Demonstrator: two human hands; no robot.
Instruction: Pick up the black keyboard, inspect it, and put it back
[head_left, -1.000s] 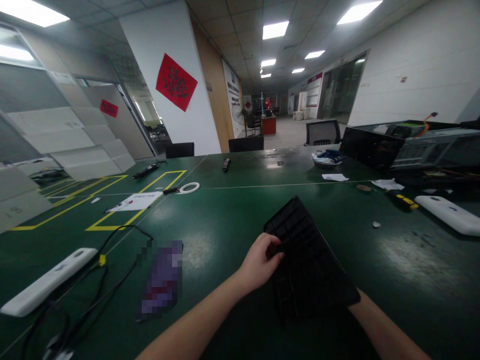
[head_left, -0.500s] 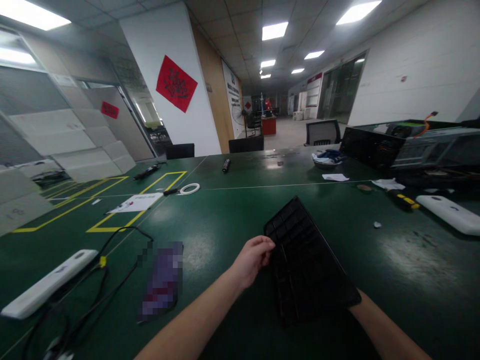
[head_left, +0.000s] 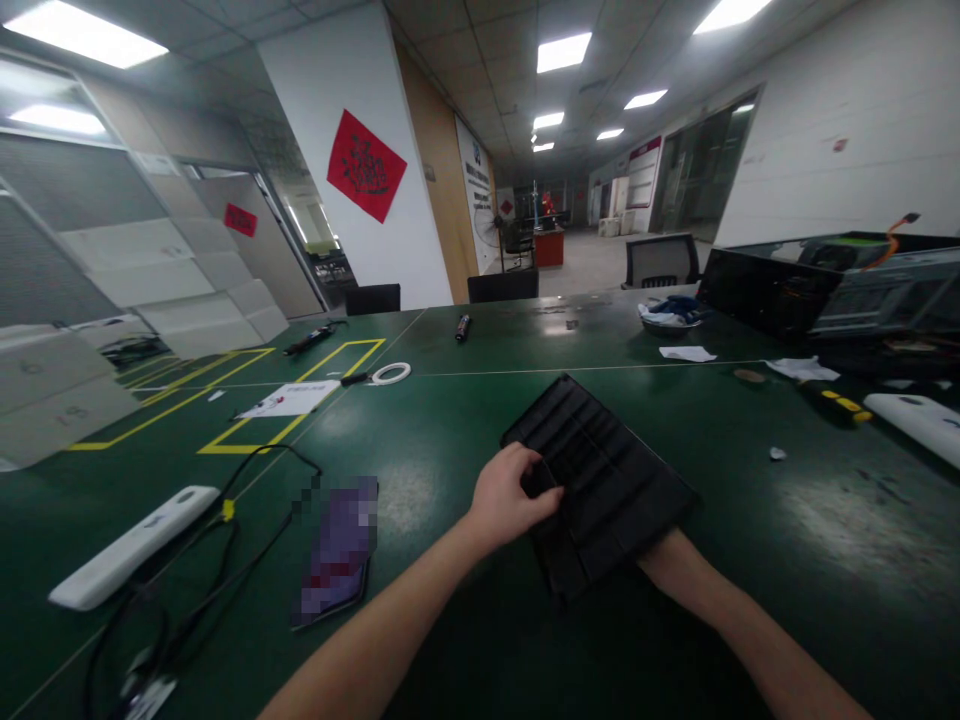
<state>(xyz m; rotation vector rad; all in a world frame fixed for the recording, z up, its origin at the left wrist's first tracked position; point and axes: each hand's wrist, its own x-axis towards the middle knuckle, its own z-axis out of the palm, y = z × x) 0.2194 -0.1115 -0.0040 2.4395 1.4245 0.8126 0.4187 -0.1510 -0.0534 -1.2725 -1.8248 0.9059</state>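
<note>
A black plastic tray [head_left: 611,470] with ridges and shallow compartments is tilted above the green table [head_left: 442,430]. Supporting it from beneath is my right hand [head_left: 667,560], whose fingers are hidden behind the tray. My left hand [head_left: 510,490] is at the tray's left side, its thumb and forefinger apart over the compartments. Nothing can be made out between them, and the other fingers are mostly hidden. A phone-like purple item [head_left: 339,550], blurred by pixels, lies left of my left forearm.
At left are a white power strip [head_left: 135,545], black cables [head_left: 232,560], a printed sheet [head_left: 289,398] and a tape roll [head_left: 391,373]. An open computer case [head_left: 772,295], a bowl with cloth [head_left: 670,313] and a second white strip [head_left: 919,425] are on the right.
The tray has turned flatter toward me, its lower right end shifting left. My right hand came left beneath it. My left thumb and forefinger have spread from a closed pinch.
</note>
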